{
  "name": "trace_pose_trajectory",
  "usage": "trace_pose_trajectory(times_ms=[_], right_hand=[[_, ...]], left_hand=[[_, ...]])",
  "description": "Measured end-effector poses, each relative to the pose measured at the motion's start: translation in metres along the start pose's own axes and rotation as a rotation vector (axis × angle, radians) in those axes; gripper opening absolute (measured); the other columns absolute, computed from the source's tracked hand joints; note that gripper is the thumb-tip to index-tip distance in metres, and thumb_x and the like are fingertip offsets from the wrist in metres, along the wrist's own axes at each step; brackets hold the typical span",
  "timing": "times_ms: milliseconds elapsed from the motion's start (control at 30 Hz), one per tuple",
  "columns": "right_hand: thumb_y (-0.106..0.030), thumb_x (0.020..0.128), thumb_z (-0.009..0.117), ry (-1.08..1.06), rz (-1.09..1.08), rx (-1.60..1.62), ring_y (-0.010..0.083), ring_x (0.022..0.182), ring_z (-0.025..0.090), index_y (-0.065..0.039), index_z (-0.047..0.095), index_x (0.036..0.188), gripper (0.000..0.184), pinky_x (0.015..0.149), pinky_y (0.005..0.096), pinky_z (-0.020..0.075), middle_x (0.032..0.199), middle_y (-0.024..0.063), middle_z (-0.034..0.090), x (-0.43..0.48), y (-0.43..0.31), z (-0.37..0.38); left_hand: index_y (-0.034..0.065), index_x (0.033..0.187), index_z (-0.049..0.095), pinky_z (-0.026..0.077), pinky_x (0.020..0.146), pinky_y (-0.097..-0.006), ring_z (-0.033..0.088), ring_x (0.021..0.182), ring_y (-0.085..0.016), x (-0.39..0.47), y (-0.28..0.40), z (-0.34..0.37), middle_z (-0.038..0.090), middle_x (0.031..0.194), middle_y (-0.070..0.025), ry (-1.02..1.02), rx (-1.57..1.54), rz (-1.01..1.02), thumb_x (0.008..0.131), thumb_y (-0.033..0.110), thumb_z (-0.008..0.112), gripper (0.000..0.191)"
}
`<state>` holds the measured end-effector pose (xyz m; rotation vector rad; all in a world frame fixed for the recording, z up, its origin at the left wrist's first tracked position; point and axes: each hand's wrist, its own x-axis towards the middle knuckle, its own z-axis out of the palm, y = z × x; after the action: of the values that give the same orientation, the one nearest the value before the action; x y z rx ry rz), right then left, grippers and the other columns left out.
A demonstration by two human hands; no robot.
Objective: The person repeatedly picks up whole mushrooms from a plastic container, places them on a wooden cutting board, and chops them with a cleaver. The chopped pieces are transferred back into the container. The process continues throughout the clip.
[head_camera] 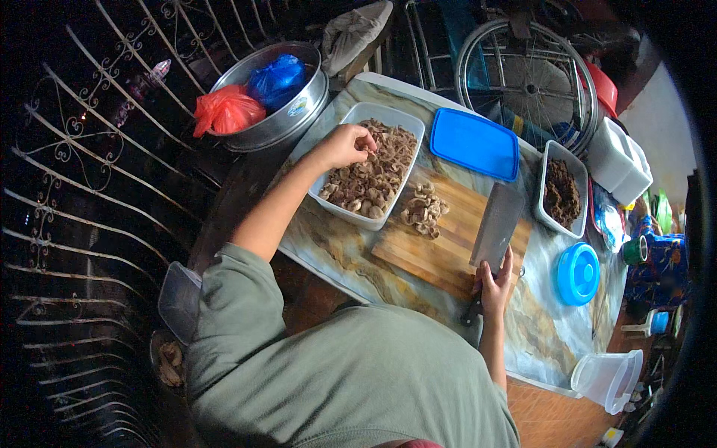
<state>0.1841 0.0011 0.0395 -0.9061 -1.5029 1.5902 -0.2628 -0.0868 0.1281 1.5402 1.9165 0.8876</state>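
My left hand (352, 147) is over a translucent plastic container (363, 220) filled with brown sliced pieces (367, 173) that look like mushrooms. Its fingertips are bunched at the pieces; whether one is pinched between them I cannot tell. My right hand (495, 287) grips a cleaver by its dark handle (474, 311), with fingers reaching up to the base of the blade. The wide cleaver blade (497, 224) lies flat over the right part of a wooden cutting board (442, 263). A small heap of paler cut pieces (424, 210) sits on the board's left part.
Beyond the board lies a blue lid (475, 143). Rightward are a container of dark brown paste-like stuff (562, 193), a round blue lid (578, 274) and a clear tub (608, 379) at the table's edge. A metal basin (269, 126) holding plastic bags stands left.
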Motion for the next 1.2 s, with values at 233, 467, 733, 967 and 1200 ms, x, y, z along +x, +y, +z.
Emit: trace_pose_trajectory(times_ms=[233, 467, 733, 967, 1200], right_hand=[[-0.004, 0.094, 0.06, -0.025, -0.006, 0.057, 0.0077, 0.049, 0.047, -0.009, 0.018, 0.152, 0.072, 0.04, 0.0221, 0.04, 0.072, 0.0016, 0.054, -0.001, -0.009, 0.005], [-0.003, 0.093, 0.06, -0.005, -0.003, 0.052, 0.0075, 0.049, 0.047, -0.009, 0.018, 0.152, 0.072, 0.039, 0.0225, 0.04, 0.071, 0.0015, 0.053, -0.002, -0.009, 0.005], [-0.001, 0.093, 0.059, -0.006, -0.008, 0.005, 0.0076, 0.054, 0.049, -0.009, 0.021, 0.151, 0.07, 0.047, 0.0228, 0.0427, 0.079, 0.0024, 0.057, 0.0, 0.004, -0.002], [0.0, 0.092, 0.06, -0.053, -0.009, 0.051, 0.0083, 0.06, 0.052, -0.01, 0.022, 0.151, 0.071, 0.05, 0.0234, 0.0425, 0.086, 0.0032, 0.057, 0.0, -0.001, -0.001], [-0.002, 0.092, 0.061, -0.036, -0.073, 0.024, 0.0087, 0.058, 0.051, -0.01, 0.022, 0.151, 0.071, 0.048, 0.024, 0.0429, 0.086, 0.0041, 0.057, 0.004, 0.01, -0.003]], left_hand=[[0.0021, 0.101, 0.068, 0.051, 0.078, -0.0249, 0.062, 0.088, -0.008, -0.001, -0.005, 0.007, 0.07, 0.093, -0.0025, 0.072, -0.025, 0.009, 0.084, -0.001, 0.067, 0.018], [0.0024, 0.106, 0.067, 0.051, 0.074, -0.0241, 0.062, 0.078, -0.007, -0.004, -0.003, 0.001, 0.068, 0.088, 0.0006, 0.087, -0.189, -0.009, 0.086, 0.005, 0.071, 0.021], [0.0029, 0.11, 0.066, 0.053, 0.075, -0.0252, 0.064, 0.081, -0.008, -0.005, 0.021, 0.006, 0.068, 0.092, -0.001, 0.169, -0.272, -0.053, 0.086, 0.005, 0.071, 0.025], [0.0024, 0.098, 0.068, 0.054, 0.081, -0.0361, 0.064, 0.091, -0.026, -0.008, 0.117, 0.116, 0.065, 0.092, -0.011, 0.298, 0.37, 0.503, 0.078, 0.003, 0.067, 0.02], [0.0057, 0.083, 0.067, 0.05, 0.087, -0.0433, 0.058, 0.105, -0.029, 0.015, 0.095, 0.209, 0.059, 0.1, -0.0109, 0.23, 0.781, 0.462, 0.077, 0.012, 0.064, 0.009]])
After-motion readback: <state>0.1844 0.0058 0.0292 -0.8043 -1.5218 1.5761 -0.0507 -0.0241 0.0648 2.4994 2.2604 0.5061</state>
